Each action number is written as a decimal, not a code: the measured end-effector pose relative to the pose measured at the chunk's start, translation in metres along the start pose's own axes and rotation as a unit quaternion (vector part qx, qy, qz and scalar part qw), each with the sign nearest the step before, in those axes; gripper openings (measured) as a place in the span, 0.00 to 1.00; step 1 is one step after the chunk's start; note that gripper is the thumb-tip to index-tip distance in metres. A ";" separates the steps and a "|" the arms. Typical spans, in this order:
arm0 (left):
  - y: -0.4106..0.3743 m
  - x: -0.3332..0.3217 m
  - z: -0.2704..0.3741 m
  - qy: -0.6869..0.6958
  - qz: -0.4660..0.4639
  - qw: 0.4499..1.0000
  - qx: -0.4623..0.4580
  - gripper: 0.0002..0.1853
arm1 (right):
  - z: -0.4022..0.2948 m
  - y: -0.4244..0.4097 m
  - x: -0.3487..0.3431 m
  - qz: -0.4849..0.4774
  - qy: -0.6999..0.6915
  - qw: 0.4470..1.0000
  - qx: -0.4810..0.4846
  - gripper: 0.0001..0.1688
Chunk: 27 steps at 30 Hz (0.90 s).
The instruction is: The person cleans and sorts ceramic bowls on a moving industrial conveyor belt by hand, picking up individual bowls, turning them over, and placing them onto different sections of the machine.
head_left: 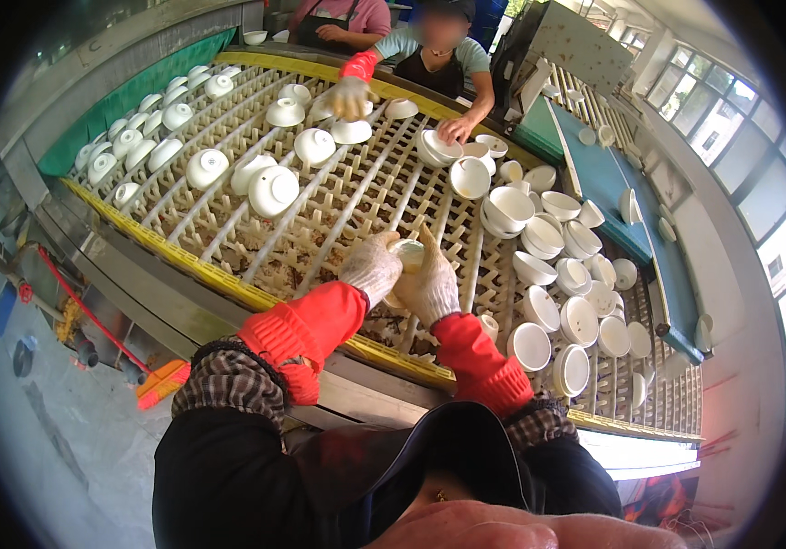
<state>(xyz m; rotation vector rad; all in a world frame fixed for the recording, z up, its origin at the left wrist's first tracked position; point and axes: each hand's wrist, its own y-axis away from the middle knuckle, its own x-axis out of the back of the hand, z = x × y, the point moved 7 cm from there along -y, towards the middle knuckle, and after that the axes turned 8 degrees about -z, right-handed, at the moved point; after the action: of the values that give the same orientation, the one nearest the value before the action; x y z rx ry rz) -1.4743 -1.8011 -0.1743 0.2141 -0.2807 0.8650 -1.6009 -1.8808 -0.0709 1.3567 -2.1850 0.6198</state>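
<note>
Both my hands wear pale knit gloves, with red sleeve covers over the wrists. Between them is a white bowl (407,251), gripped by my left hand (373,266) on one side and my right hand (432,281) on the other. My gloves hide much of the bowl; whether a second one is nested with it, I cannot tell. Beneath my hands runs a pegged conveyor belt (338,237) crossed by rods. To its left, several white bowls (274,191) rest upside down on the pegs. Right of my hands, a crowd of white bowls (531,346) lies tilted or stacked, some bearing brown specks.
Across the belt, a co-worker's gloved hand (349,98) is over upturned bowls, and their bare hand (456,130) touches a stack. A second person (341,27) stands behind. A yellow edge strip (159,235) borders the belt. At right runs a blue-green conveyor (602,175).
</note>
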 end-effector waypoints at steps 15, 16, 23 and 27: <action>0.050 -0.010 0.081 -0.142 -0.026 0.989 0.041 0.45 | 0.020 -0.022 0.004 -0.083 0.166 0.981 -0.059 0.45; 0.054 -0.015 0.085 -0.158 -0.017 0.987 0.013 0.47 | 0.025 -0.020 0.010 -0.074 0.116 0.989 -0.045 0.40; 0.025 -0.018 0.062 -0.167 -0.043 0.979 -0.111 0.40 | 0.073 -0.017 0.037 -0.002 0.052 0.998 0.025 0.21; 0.012 -0.008 0.046 -0.075 -0.153 0.961 -0.219 0.36 | 0.052 -0.010 0.043 -0.070 0.088 0.994 -0.006 0.22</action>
<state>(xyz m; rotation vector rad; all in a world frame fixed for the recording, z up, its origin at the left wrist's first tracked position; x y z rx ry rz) -1.4959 -1.8126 -0.1329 -0.0914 -0.5567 0.4631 -1.6174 -1.9453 -0.0832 1.3806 -1.9339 0.6459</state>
